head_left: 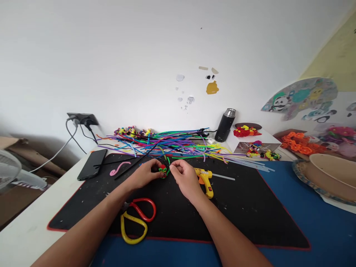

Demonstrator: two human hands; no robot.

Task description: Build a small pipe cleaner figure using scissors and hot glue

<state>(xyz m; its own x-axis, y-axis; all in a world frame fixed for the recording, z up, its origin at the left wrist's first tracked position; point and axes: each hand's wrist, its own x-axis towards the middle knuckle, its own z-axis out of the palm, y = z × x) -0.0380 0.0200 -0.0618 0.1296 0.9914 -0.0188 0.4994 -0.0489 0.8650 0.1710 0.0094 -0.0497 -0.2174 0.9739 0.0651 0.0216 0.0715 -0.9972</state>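
Observation:
My left hand [146,173] is closed on a small red and green pipe-cleaner figure [163,171] above the black mat [178,218]. Close beside it, the thumb and fingers of my right hand [183,176] are pinched at a thin pipe cleaner by the figure; its held end is hidden by the fingertips. A strip of green pipe cleaner [168,161] shows between the two hands. Just right of my right hand lies a yellow hot glue gun [206,181] with a clear glue stick in its back. Scissors [138,218] with red and yellow handles lie below my left wrist.
Many coloured pipe cleaners [178,142] are heaped along the wall. A phone [92,165] and a pink curled pipe cleaner [119,168] lie at left. A black flask [225,125], a white box [267,139] and a round basket [330,178] stand at right; a fan [9,168] is far left.

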